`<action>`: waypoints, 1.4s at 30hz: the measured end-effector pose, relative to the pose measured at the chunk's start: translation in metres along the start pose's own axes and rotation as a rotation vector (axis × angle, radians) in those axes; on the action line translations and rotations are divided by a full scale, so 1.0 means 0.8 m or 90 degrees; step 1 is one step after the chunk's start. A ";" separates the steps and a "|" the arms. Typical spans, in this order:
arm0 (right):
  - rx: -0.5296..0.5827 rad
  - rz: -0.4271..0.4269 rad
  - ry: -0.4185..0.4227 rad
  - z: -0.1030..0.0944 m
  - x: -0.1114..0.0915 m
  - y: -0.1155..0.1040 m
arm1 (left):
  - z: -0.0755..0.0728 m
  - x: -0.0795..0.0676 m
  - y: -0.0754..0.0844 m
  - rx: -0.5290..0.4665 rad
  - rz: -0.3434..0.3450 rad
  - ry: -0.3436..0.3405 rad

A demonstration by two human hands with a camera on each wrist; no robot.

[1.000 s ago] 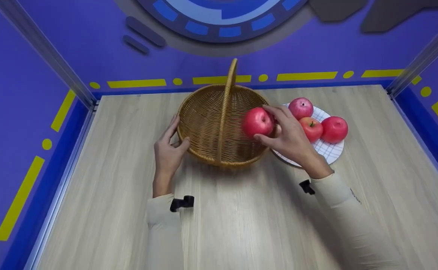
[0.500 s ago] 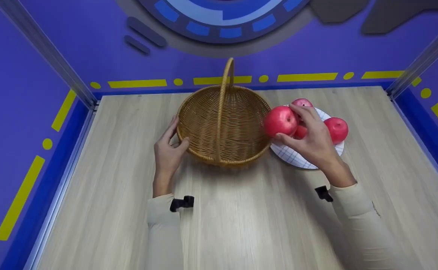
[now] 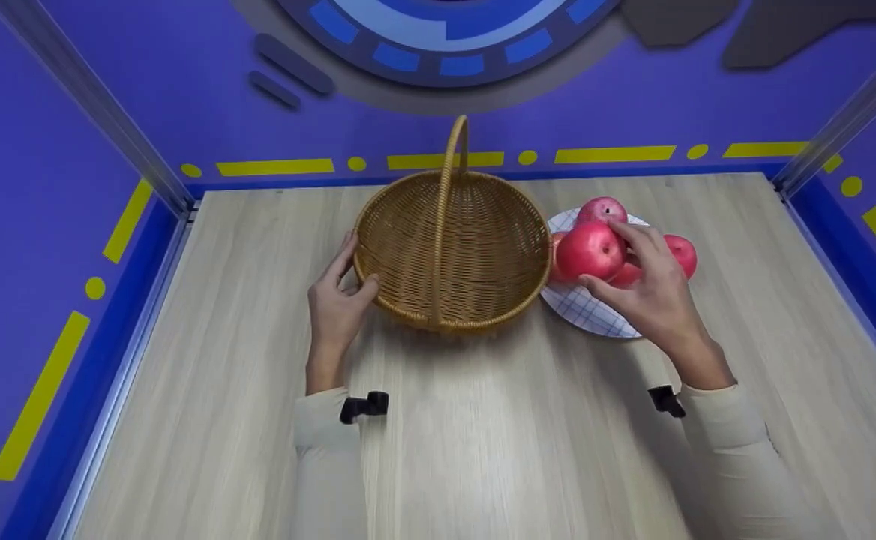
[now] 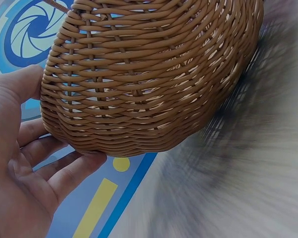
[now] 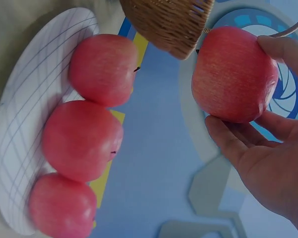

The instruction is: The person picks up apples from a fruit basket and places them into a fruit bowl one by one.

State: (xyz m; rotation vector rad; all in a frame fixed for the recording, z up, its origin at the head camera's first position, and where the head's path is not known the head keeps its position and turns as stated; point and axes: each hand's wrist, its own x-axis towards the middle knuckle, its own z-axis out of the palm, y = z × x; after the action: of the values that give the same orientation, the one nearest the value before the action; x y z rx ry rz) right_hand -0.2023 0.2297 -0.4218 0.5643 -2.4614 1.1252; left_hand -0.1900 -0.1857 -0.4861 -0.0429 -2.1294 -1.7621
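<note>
My left hand (image 3: 338,304) holds the left side of a brown wicker basket (image 3: 400,217), thumb near the rim. In the left wrist view, the thumb and fingertips (image 4: 94,159) lie against the woven wall. No fruit shows inside the basket in the head view. My right hand (image 3: 655,289) grips a red apple (image 3: 590,251) between thumb and fingers, over a round checked plate (image 3: 588,313). In the right wrist view, the gripped apple (image 5: 233,74) stands apart from the apples on the plate. Several apples, including a pinkish one (image 3: 601,209), lie there, partly hidden by the held apple and hand.
The plate stands right beside the basket on a light wooden table (image 3: 468,427). An arched handle (image 3: 445,217) rises over the basket's middle. Blue printed panels (image 3: 205,97) enclose the table at the back and both sides.
My right hand has carried the apple rightward, from over the basket's right side to over the plate. The basket's handle has shifted slightly left. My left hand has kept its place.
</note>
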 end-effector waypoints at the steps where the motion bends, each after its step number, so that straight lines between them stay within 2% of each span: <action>1: -0.002 0.002 -0.001 -0.001 -0.002 0.002 | 0.000 0.000 0.000 -0.003 -0.001 0.000; 12: -0.044 0.046 -0.034 -0.003 -0.024 0.023 | 0.000 0.000 -0.001 -0.007 -0.002 -0.004; 22: -0.052 0.130 -0.104 0.000 -0.042 0.040 | 0.001 0.000 -0.001 -0.016 -0.019 -0.003; 39: -0.058 0.173 -0.145 -0.002 -0.058 0.061 | 0.000 -0.001 -0.002 -0.024 -0.008 0.001; 42: -0.059 0.181 -0.152 -0.004 -0.059 0.063 | 0.001 -0.005 0.019 -0.025 -0.015 -0.002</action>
State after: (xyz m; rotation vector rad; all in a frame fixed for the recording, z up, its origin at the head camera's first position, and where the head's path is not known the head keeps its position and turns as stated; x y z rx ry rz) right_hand -0.1867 0.2719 -0.4746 0.3446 -2.8548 1.0927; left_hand -0.1827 -0.1807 -0.4732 -0.0313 -2.1063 -1.8175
